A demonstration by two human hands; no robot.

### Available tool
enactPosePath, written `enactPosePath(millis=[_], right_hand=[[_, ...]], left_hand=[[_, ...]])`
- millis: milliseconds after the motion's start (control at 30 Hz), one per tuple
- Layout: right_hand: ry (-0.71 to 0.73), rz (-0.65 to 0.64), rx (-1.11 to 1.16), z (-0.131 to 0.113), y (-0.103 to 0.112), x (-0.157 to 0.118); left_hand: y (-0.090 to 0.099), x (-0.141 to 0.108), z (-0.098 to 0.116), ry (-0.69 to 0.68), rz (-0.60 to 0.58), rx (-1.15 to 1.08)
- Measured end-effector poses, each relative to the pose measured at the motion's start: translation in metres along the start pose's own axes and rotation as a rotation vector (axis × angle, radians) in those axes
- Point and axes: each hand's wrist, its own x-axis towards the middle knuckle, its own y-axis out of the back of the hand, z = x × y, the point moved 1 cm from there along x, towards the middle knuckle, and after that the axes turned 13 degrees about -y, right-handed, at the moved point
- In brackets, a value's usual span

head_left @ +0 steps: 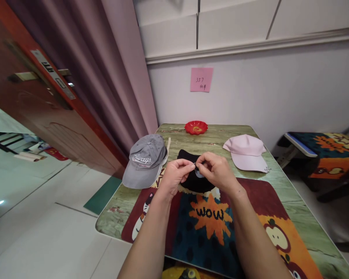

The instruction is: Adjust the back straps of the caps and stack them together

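Both hands meet over a black cap (pixel 202 185), which lies at the back edge of a colourful mat. My left hand (pixel 177 174) is closed in a pinch. Opposite it, my right hand (pixel 215 169) pinches too, its fingertips nearly touching the left ones. Whatever lies between the fingertips is too small to make out. To the left sits a grey cap (pixel 145 161) with white lettering. A pink cap (pixel 246 152) rests on the right side of the table.
A red scalloped dish (pixel 196 127) stands at the back of the wooden-patterned table (pixel 113 215). The mat (pixel 186 232) covers its front middle. A pink note (pixel 201 80) is on the wall. An open door (pixel 55 104) is at left, another table (pixel 328 155) at right.
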Motion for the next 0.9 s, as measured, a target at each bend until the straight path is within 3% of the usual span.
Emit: enactPosePath(millis=[167,333,500,700,900], right_hand=[[0.010,0.021,0.028,0.000,0.001,-0.001],[0.094,-0.098,0.086,0.004,0.001,0.001],[0.211,0.009,-0.034,0.010,-0.003,0.002],[0.201,0.098,-0.096,0.014,0.001,0.002],[0.175,0.059,-0.083,0.010,-0.001,0.002]], left_hand=[[0.001,0.000,-0.001,0.061,-0.015,-0.078],[0.004,0.002,-0.005,0.064,-0.011,-0.110],[0.005,0.003,-0.005,0.041,0.002,-0.088],[0.017,0.005,0.001,-0.077,0.112,0.116],[0.017,0.004,0.007,-0.273,0.114,0.361]])
